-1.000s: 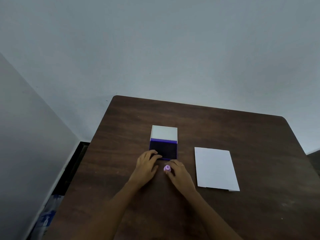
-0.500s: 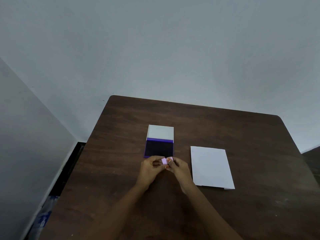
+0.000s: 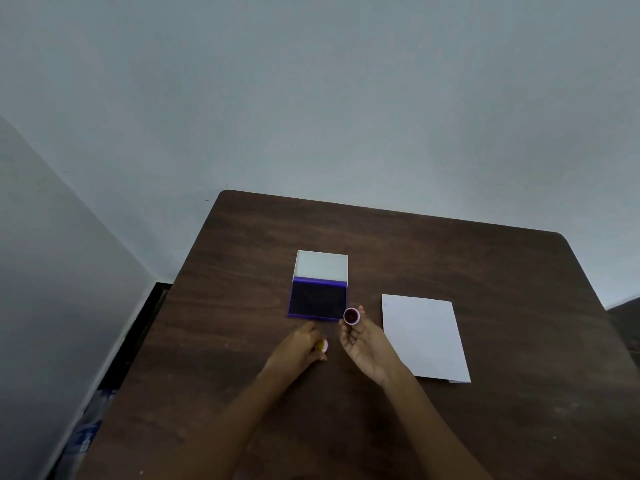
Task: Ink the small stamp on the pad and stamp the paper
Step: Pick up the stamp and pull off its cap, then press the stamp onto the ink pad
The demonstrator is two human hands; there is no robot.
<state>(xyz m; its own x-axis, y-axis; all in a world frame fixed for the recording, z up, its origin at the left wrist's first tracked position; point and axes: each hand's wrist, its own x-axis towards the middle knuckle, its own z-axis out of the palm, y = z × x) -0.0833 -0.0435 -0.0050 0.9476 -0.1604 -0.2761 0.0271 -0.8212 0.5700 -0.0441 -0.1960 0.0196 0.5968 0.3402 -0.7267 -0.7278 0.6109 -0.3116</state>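
Here, at a dark wooden surface (image 3: 450, 265) set against a pale wall (image 3: 311, 98), a person works with two bare hands; the right hand (image 3: 365, 344) is raised palm-up and pinches a small round stamp (image 3: 351, 315) at its fingertips, the stamp's dark face turned toward the camera inside a pale lilac rim; the stamp sits just beside the near right corner of the ink pad (image 3: 317, 301), and whether it touches the pad cannot be told. The ink pad lies open on the surface, its dark inked bed framed in purple, its white lid (image 3: 322, 265) folded back on the far side. The left hand (image 3: 300, 346) rests low near the surface, its fingers curled around a small pale cap (image 3: 322, 345) with a yellowish spot showing; it lies between the pad and the camera, slightly apart from the right hand. A sheet of white paper (image 3: 426, 337) lies flat to the right of the right hand, well clear of the pad; its near right corner shows a second edge beneath. Both forearms reach in from the bottom of the frame. At lower left, beyond the surface's edge, a bluish object (image 3: 86, 434) is too blurred to identify.
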